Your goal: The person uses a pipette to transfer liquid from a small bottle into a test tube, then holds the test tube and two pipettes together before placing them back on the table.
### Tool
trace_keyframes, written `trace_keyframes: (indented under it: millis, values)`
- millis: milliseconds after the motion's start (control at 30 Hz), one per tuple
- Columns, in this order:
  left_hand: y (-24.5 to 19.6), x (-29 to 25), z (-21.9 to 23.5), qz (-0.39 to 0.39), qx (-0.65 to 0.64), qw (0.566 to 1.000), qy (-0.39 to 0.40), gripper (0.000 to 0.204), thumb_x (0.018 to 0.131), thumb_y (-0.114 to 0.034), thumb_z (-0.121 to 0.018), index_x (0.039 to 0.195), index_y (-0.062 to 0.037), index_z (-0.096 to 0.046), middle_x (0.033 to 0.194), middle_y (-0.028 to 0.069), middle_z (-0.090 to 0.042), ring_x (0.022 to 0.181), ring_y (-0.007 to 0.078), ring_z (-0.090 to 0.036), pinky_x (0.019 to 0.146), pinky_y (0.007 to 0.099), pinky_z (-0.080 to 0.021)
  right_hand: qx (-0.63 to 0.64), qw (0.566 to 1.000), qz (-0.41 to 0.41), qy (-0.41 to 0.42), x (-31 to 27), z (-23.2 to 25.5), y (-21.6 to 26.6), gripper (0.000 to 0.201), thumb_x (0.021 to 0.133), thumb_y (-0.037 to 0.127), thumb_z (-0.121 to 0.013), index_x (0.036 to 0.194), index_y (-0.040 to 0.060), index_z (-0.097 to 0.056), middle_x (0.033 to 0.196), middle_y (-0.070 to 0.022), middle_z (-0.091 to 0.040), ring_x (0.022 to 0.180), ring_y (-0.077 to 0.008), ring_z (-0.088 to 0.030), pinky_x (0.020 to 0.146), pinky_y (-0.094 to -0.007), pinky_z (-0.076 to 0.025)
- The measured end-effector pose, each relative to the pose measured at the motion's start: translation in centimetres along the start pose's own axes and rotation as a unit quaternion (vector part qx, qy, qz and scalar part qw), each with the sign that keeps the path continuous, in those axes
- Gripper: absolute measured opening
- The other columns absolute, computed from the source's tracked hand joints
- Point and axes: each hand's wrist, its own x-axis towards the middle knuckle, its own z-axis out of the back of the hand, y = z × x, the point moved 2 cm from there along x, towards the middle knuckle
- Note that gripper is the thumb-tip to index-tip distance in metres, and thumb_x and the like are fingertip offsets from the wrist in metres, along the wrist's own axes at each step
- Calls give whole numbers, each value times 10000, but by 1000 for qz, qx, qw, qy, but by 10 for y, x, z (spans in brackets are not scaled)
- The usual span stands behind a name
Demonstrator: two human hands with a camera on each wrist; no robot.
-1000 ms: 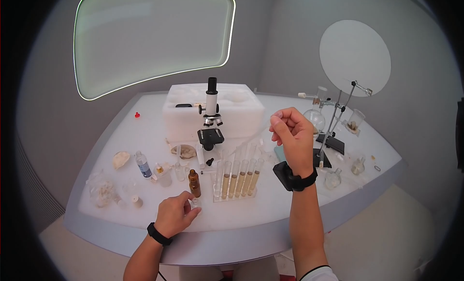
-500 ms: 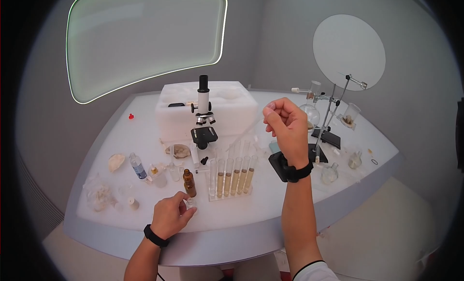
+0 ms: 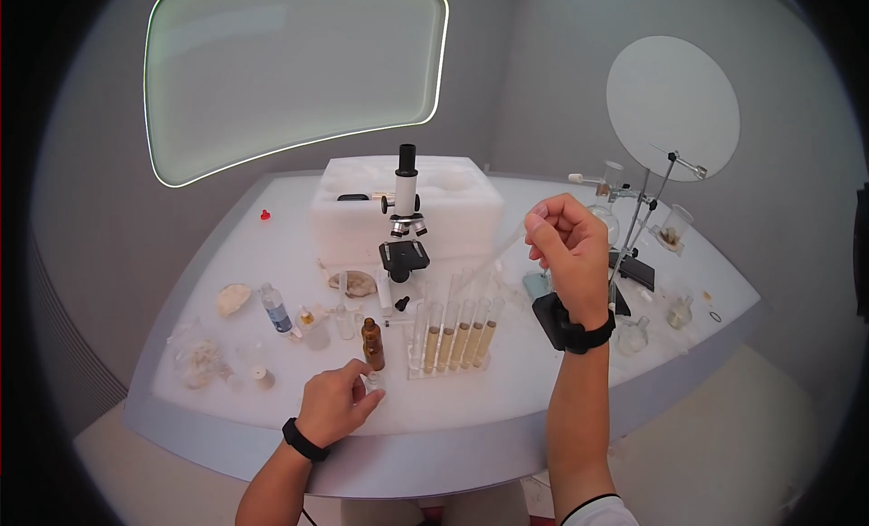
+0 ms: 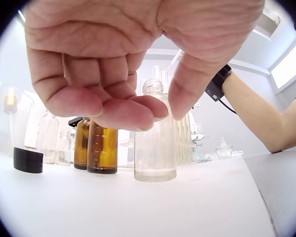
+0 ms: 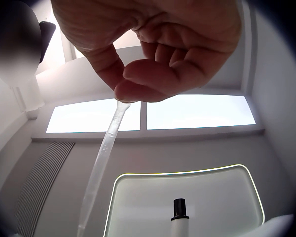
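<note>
My right hand [image 3: 572,254] is raised over the bench and pinches a translucent plastic dropper pipette [image 5: 101,163] at its top end. The pipette slants down to the left, toward the test tubes [image 3: 463,340] in a clear rack, most with cloudy yellowish liquid. Low at the front, my left hand [image 3: 333,406] holds a small clear glass bottle [image 4: 155,158] between thumb and fingertips near its neck. That bottle stands upright and uncapped on the white bench. Just behind it is an open amber bottle [image 3: 373,347]; the left wrist view shows a second amber bottle [image 4: 81,148] beside it.
A microscope [image 3: 405,205] stands before a white foam box [image 3: 339,232]. On the right are a retort stand [image 3: 647,200] and small flasks [image 3: 679,312]. To the left lie a labelled plastic bottle [image 3: 276,309], a white cap [image 3: 262,377], a shell [image 3: 233,299] and a plastic bag [image 3: 199,356].
The head view has swung left and back. My right hand with the pipette has shifted slightly right relative to the microscope. My left hand stays at the clear bottle.
</note>
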Motion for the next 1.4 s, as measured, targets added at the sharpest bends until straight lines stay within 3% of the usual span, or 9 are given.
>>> trace_keyframes:
  millis: [300, 667, 733, 1300, 1400]
  values:
    - [0, 0, 0, 4, 3, 1000, 2, 312, 797, -232, -759, 1004, -40, -625, 640, 60, -634, 574, 236, -636, 562, 346, -495, 5, 999, 30, 45, 0, -19, -16, 98, 893, 94, -677, 873, 19, -617, 727, 20, -615, 625, -21, -533, 564, -181, -426]
    - [0, -1, 0, 8, 5, 1000, 5, 304, 819, -265, -730, 1029, -70, -629, 631, 41, -634, 591, 257, -636, 565, 385, -487, -156, 975, 16, 155, -8, -43, -21, 128, 858, 120, -692, 834, 9, -633, 677, 20, -600, 594, -24, -480, 542, -194, -371]
    - [-1, 0, 0, 5, 10, 1000, 1, 311, 799, -239, -755, 1004, -35, -639, 640, 54, -642, 571, 227, -640, 559, 341, -495, -170, 972, 18, 161, -8, -44, -20, 134, 859, 122, -692, 832, 5, -633, 671, 14, -601, 592, -28, -481, 541, -201, -377]
    - [-1, 0, 1, -4, 16, 1000, 2, 302, 804, -226, -760, 995, -33, -628, 638, 48, -639, 564, 220, -639, 550, 337, -494, -208, 960, 28, 183, -11, -50, -26, 167, 876, 134, -686, 818, -17, -642, 659, -24, -616, 585, -64, -507, 545, -231, -415]
    - [-1, -1, 1, 4, 12, 1000, 8, 295, 819, -244, -741, 1010, -51, -627, 632, 41, -638, 577, 237, -637, 558, 359, -487, -197, 964, 56, 171, -11, -52, -27, 151, 869, 118, -680, 810, -10, -627, 624, -69, -627, 538, -127, -582, 552, -254, -461]
